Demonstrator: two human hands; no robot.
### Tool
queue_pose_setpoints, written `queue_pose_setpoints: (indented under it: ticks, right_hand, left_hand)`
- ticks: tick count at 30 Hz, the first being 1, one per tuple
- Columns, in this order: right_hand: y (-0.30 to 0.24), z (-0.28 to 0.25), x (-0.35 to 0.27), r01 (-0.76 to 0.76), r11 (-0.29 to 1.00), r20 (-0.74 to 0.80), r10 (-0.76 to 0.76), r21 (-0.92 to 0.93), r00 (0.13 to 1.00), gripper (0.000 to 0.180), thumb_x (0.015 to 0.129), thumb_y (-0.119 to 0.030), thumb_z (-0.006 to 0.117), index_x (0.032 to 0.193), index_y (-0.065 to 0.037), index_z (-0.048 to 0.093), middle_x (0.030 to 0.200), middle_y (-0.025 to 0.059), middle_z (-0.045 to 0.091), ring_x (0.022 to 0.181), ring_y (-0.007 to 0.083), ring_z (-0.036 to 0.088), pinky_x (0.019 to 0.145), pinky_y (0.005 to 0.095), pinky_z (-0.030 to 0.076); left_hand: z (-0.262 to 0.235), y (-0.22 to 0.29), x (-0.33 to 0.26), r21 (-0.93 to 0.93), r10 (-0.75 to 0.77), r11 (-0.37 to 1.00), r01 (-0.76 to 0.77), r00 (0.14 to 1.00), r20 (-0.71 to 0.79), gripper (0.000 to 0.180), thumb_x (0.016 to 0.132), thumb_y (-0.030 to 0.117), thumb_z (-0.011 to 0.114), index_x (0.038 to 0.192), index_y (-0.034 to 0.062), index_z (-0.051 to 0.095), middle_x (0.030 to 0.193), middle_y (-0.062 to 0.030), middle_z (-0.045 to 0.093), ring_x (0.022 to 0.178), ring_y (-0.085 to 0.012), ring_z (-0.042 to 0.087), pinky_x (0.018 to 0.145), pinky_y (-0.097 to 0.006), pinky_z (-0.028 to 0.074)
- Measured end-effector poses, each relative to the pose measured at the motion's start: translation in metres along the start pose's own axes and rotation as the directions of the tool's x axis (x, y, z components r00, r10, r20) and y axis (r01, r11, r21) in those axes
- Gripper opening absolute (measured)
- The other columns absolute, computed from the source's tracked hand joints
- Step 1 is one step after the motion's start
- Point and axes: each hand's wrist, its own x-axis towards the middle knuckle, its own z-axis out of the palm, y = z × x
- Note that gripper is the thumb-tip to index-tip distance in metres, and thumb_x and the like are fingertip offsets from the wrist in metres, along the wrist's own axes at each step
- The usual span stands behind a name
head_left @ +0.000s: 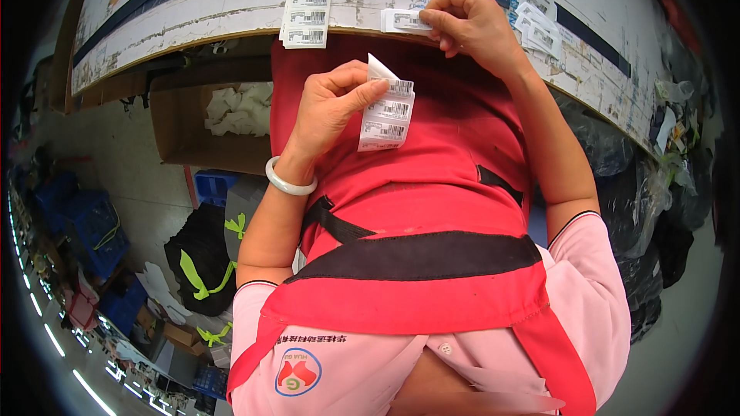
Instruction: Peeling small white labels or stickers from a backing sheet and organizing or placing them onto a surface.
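Head view: just off the near edge of the surface (223, 9), the left hand (330, 105) pinches a folded label strip (387, 117); at that edge the right hand (479, 31) pinches a small label stack (402, 21), and a long label strip (310, 0) overhangs it.

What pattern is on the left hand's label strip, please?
The label strip has black barcodes on white, clearest in the head view.

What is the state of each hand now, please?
Left hand: closed, holding a label strip.
Right hand: fingertips closed on the end of small labels at the table edge.
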Motion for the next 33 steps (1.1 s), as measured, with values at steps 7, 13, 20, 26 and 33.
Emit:
queue_pose_setpoints:
  ticks: [7,13,20,26,33]
  right_hand:
    - [-0.005,0.001,0.0,0.009,1.0,-0.008,-0.009,-0.02,1.0,0.021,0.091,-0.021,0.062,0.091,0.0,0.064,0.069,0.0011,0.06,0.059,0.0062,0.057,0.054,0.0208,0.051]
    - [-0.002,0.003,0.002,0.02,0.998,-0.018,-0.021,-0.051,1.0,0.021,0.09,-0.02,0.062,0.089,0.0,0.064,0.066,0.0013,0.059,0.058,0.0068,0.057,0.053,0.021,0.051]
    - [-0.004,0.008,0.0,0.023,0.993,-0.044,-0.028,-0.113,0.999,0.022,0.091,-0.024,0.063,0.09,-0.001,0.064,0.069,-0.0002,0.059,0.058,0.0052,0.056,0.05,0.0194,0.048]
    - [-0.001,-0.003,-0.006,0.054,0.998,-0.031,-0.055,-0.034,0.998,0.021,0.091,-0.02,0.062,0.093,0.0,0.065,0.067,0.0019,0.06,0.057,0.0078,0.057,0.052,0.0216,0.05]
    - [0.019,-0.076,-0.054,0.182,0.982,-0.321,-0.19,-0.055,0.928,0.018,0.093,-0.019,0.061,0.093,-0.001,0.064,0.067,-0.002,0.056,0.056,0.0038,0.051,0.052,0.0189,0.042]
  left_hand:
    - [0.0,-0.001,0.0,0.004,0.0,1.0,0.0,1.0,-0.003,0.014,0.088,0.005,0.066,0.094,-0.0065,0.069,0.092,-0.0039,0.063,0.082,-0.0091,0.058,0.072,-0.022,0.047]
    - [0.001,-0.002,0.0,-0.007,-0.021,1.0,0.02,1.0,-0.013,0.014,0.087,0.006,0.067,0.094,-0.0065,0.069,0.091,-0.0033,0.063,0.081,-0.0085,0.057,0.072,-0.021,0.046]
    - [0.004,-0.005,0.0,0.007,-0.024,1.0,0.024,1.0,-0.017,0.014,0.087,0.006,0.067,0.092,-0.0064,0.069,0.091,-0.003,0.063,0.081,-0.0081,0.057,0.071,-0.021,0.046]
    - [0.009,-0.005,0.001,0.007,-0.007,1.0,0.007,1.0,-0.011,0.012,0.087,0.004,0.066,0.091,-0.0064,0.069,0.089,-0.0025,0.062,0.08,-0.0076,0.056,0.071,-0.021,0.044]
    - [0.005,-0.002,-0.006,0.02,-0.041,0.999,0.044,0.993,-0.112,0.011,0.089,0.003,0.063,0.091,-0.0059,0.068,0.084,0.0007,0.058,0.077,-0.0062,0.051,0.071,-0.02,0.04]
